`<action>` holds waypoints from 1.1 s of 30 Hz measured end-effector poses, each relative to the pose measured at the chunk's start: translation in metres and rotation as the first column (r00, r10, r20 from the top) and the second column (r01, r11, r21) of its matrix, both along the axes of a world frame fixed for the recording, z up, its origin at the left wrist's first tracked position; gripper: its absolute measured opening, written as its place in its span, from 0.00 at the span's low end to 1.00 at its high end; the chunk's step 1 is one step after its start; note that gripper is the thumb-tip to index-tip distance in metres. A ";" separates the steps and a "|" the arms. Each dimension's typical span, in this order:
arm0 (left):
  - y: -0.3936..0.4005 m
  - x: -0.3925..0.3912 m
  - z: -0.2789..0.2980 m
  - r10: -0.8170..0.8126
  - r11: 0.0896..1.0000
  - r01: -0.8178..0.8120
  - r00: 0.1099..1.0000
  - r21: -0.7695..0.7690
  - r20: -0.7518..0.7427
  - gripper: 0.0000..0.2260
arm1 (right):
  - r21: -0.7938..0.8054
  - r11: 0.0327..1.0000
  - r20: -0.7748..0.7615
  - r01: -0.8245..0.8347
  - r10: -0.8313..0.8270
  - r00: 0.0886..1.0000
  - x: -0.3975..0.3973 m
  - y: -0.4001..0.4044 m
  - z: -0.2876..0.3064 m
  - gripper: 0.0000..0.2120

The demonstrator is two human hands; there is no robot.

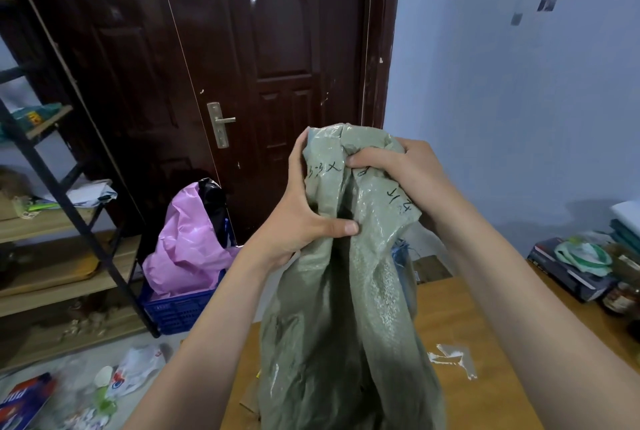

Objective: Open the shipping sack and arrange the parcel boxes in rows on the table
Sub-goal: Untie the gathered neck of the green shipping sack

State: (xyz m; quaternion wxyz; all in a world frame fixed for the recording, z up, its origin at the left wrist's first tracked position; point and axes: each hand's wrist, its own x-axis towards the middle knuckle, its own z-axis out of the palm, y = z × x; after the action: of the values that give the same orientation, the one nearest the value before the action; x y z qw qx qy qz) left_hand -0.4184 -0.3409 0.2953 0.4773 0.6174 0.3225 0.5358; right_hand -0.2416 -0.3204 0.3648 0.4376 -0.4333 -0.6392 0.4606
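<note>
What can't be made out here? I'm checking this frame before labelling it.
Head view only:
- Parcel boxes: none visible; the sack hides any contents.
- Sack's lower end: cut off by the bottom edge.
- Writing on the sack: creased under the left hand and right hand, unreadable.
- Table: partly behind sack and arms.

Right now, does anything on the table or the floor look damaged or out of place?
Yes. Torn tape remnants stick to the table right of the sack, and wrappers lie scattered on the floor.

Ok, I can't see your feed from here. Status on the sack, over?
Left hand and right hand both grip the gathered top of the green woven sack. Sack held over the wooden table. No parcel boxes out yet. Nothing blocking.
</note>
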 end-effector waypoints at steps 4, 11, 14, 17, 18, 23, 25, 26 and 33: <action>-0.002 0.010 -0.007 0.005 1.000 -0.005 0.999 -0.009 0.035 0.64 | -0.111 0.994 -0.089 0.011 -0.021 0.996 -0.004 0.001 -0.004 0.09; -0.002 0.015 -0.005 0.115 0.993 -0.114 0.992 -0.020 0.057 0.58 | -0.340 0.938 -0.253 -0.062 -0.028 0.967 -0.008 0.004 -0.020 0.20; -0.002 0.012 0.001 0.115 0.993 -0.115 0.992 0.002 0.050 0.60 | -0.377 0.916 -0.313 -0.135 0.011 0.950 -0.008 0.004 -0.020 0.21; -0.002 0.007 0.005 0.096 0.995 -0.097 0.995 0.032 0.023 0.58 | -0.381 0.896 -0.344 -0.228 0.092 0.934 -0.005 0.001 -0.014 0.17; -0.002 0.007 0.005 0.097 0.994 -0.098 0.995 0.037 0.019 0.57 | -0.378 0.889 -0.343 -0.259 0.125 0.931 -0.004 0.000 -0.013 0.15; 0.000 0.011 0.002 0.221 0.975 -0.222 0.975 0.030 0.036 0.48 | -0.421 0.872 -0.228 -0.249 0.163 0.960 -0.001 0.007 -0.019 0.22; 0.000 0.012 -0.004 0.266 0.964 -0.267 0.963 0.009 0.044 0.46 | -0.409 0.887 -0.115 -0.214 0.182 0.977 0.000 0.008 -0.021 0.26; 0.001 0.011 -0.006 0.284 0.959 -0.284 0.958 -0.006 0.040 0.45 | -0.369 0.912 -0.015 -0.176 0.184 0.983 0.000 0.008 -0.020 0.27; 0.005 0.012 -0.012 0.396 0.913 -0.391 0.918 -0.115 0.019 0.42 | 0.130 0.987 0.208 -0.099 0.070 0.976 0.006 0.006 -0.009 0.26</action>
State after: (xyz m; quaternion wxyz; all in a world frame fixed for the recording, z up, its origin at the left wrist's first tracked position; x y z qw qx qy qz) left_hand -0.4064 -0.3357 0.2829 0.3991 0.5018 0.4587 0.6152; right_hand -0.2354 -0.3141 0.3558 0.3794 -0.4186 -0.7290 0.3866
